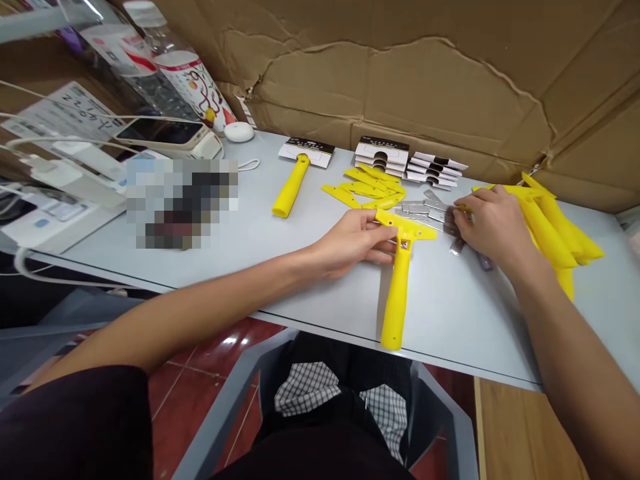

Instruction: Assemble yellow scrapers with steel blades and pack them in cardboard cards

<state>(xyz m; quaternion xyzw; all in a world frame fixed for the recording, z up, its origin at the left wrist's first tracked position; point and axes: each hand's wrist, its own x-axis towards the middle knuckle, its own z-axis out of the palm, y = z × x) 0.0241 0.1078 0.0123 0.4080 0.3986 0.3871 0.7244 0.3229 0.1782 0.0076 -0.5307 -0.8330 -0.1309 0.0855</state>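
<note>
My left hand (350, 243) grips the head of a yellow scraper (397, 293) between thumb and fingers. The scraper's handle points down toward the table's front edge. My right hand (495, 223) is at the right end of a pile of flat metal blades (423, 212); its fingers are pressed together, and what they hold is hidden. Under that hand a small purple end (485, 263) sticks out. Flat yellow plastic strips (370, 188) lie in a heap behind the blades. To the right, several yellow handles (555, 230) are piled up.
A yellow handle (293, 187) lies left on a printed card (320, 153). Stacks of folded cards (383, 155) stand along the cardboard wall (425, 87). Far left are bottles (187, 80), a phone (163, 132), cables and a white power strip (60, 220). A pixelated patch hides something.
</note>
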